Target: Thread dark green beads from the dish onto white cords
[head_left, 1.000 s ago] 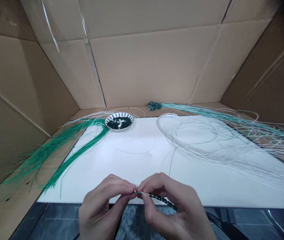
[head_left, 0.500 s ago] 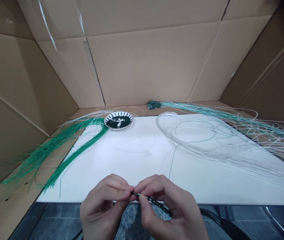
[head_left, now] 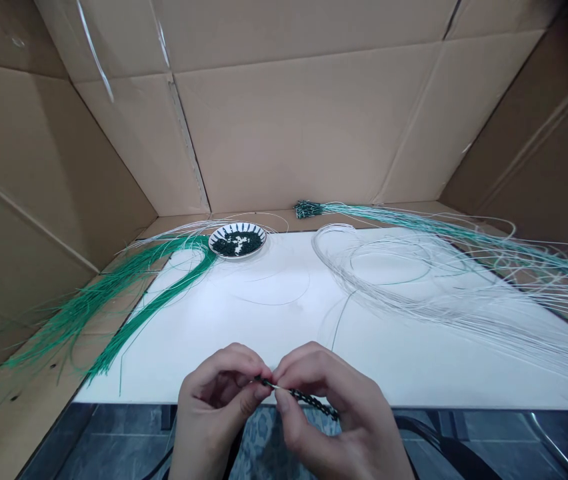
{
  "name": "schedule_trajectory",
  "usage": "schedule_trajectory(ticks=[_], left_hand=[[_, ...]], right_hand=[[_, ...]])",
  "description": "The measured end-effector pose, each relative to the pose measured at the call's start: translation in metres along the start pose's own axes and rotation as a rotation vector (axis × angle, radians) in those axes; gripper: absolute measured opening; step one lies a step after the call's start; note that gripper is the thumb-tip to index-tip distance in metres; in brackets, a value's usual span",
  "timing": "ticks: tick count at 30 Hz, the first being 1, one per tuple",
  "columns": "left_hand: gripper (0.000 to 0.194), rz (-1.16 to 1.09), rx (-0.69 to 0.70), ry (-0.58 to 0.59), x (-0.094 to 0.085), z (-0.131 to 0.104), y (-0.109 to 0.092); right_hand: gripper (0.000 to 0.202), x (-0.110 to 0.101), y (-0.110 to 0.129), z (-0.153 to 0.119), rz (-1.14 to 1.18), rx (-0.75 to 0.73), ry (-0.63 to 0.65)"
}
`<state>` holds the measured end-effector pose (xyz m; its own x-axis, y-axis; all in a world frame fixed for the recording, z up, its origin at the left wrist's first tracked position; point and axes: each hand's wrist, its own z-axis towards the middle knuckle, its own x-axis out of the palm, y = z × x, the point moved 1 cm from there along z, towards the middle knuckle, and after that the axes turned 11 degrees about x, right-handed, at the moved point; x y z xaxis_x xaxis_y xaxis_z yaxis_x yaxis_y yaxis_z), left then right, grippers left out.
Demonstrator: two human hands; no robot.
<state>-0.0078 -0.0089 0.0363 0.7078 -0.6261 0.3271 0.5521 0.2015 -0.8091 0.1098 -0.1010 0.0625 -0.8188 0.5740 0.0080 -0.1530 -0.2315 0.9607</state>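
A dark braided cord with small light specks [head_left: 317, 403] runs through the fingers of my right hand [head_left: 337, 407]. The thumb and forefinger pinch it near its left end. My left hand [head_left: 227, 400] is closed too, its thumb and fingertips pinching the cord's thin dark tip, with a short pale stretch showing between the two hands. Both hands are close together, just over the near edge of the white board [head_left: 244, 327]. The fingers hide part of the cord.
A striped dish [head_left: 263, 243] of small dark beads stands at the back. Green strands [head_left: 154, 303] fan out on the left. Loops of clear line [head_left: 389, 300] spread over the right. Behind them lies a tied bundle of strands [head_left: 309, 209]. Cardboard walls [head_left: 294, 127] enclose the table.
My left hand has moved slightly right and up, and its fingertips have shifted on the cord. My right hand has moved slightly left and still pinches the cord.
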Motion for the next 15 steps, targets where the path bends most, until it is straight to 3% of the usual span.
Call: schedule_trajectory(ticks=[8, 15], left_hand=[[0.013, 0.083, 0.061, 0.020, 0.0009, 0.0028, -0.0032], [0.016, 0.099, 0.115, 0.048, -0.0014, 0.0014, -0.0031]], right_hand=[[0.022, 0.0003, -0.0073, 0.0019, -0.020, -0.136, 0.033], [0.021, -0.0030, -0.0013, 0.0034, -0.048, -0.130, 0.067]])
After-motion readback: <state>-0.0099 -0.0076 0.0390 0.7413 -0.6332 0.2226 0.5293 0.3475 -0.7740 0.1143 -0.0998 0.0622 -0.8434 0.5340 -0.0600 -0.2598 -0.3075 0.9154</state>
